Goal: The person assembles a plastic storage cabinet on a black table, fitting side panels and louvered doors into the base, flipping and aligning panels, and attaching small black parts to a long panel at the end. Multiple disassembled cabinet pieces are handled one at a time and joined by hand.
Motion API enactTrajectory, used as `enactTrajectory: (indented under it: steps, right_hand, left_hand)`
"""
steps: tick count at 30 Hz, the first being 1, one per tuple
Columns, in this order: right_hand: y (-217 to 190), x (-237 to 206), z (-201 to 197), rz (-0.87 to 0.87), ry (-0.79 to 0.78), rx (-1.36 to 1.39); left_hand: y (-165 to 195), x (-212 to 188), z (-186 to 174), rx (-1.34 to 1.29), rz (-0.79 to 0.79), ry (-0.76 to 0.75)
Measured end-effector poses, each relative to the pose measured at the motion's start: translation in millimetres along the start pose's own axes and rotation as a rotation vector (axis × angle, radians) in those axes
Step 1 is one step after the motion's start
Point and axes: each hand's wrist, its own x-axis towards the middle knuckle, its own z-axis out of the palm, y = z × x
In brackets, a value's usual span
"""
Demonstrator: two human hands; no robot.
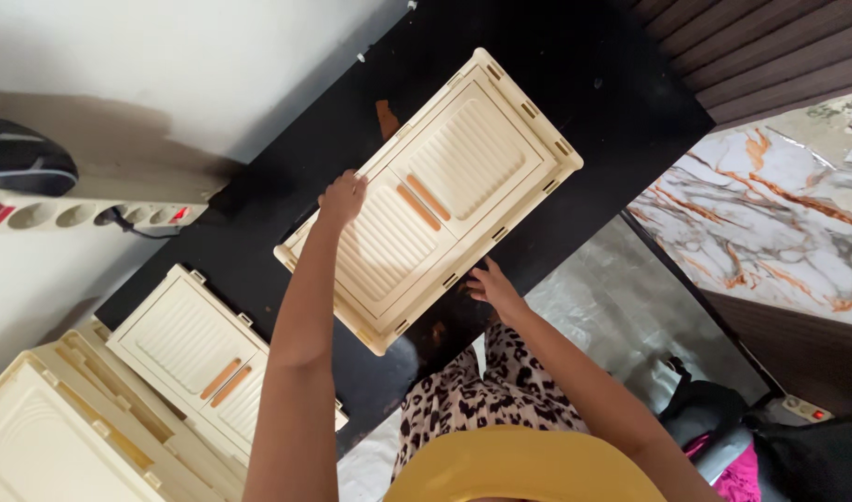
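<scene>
Left hand (pixel 342 197) curled on the far edge, right hand (pixel 489 284) gripping the near edge of the cream ribbed plastic double-door panel (pixel 430 197), flat on the black table (pixel 584 74). Looks mid-positioning; next needs both edges squared.

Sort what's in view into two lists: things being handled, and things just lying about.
Being handled:
cream panel with two ribbed doors
left hand on its far edge
right hand at its near edge

Lying about:
second cream door panel
stacked cream panels
power strip
black table
</scene>
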Motion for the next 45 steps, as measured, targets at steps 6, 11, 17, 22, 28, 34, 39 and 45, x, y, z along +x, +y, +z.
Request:
enactTrajectory:
  steps: [6,11,17,22,28,34,39,45]
  right_hand:
    - [-13,-3,-1,-0.006,-0.107,-0.059]
    - [-14,-4,-5,-0.038,-0.096,-0.082]
    - [-10,-6,-17,-0.089,-0.099,-0.142]
    - [-13,-7,-24,-0.134,-0.077,-0.174]
    - [-27,-2,-32,-0.204,-0.019,-0.259]
    - [-52,9,-31,-0.249,-0.087,-0.270]
    - [-64,19,-20,-0.197,-0.129,-0.224]
    - [-74,32,-10,-0.179,-0.153,-0.302]
  left_hand:
    - [9,-13,2,0.008,0.022,0.145]
    - [21,-28,8,-0.021,-0.041,0.179]
    - [24,-41,16,-0.068,-0.068,0.220]
    - [24,-48,23,-0.078,-0.106,0.246]
    - [21,-55,27,-0.181,-0.222,0.245]
    - [15,-64,23,-0.234,-0.319,0.282]
    - [2,-71,20,-0.278,-0.395,0.304]
    - [-14,-82,21,-0.383,-0.475,0.319]
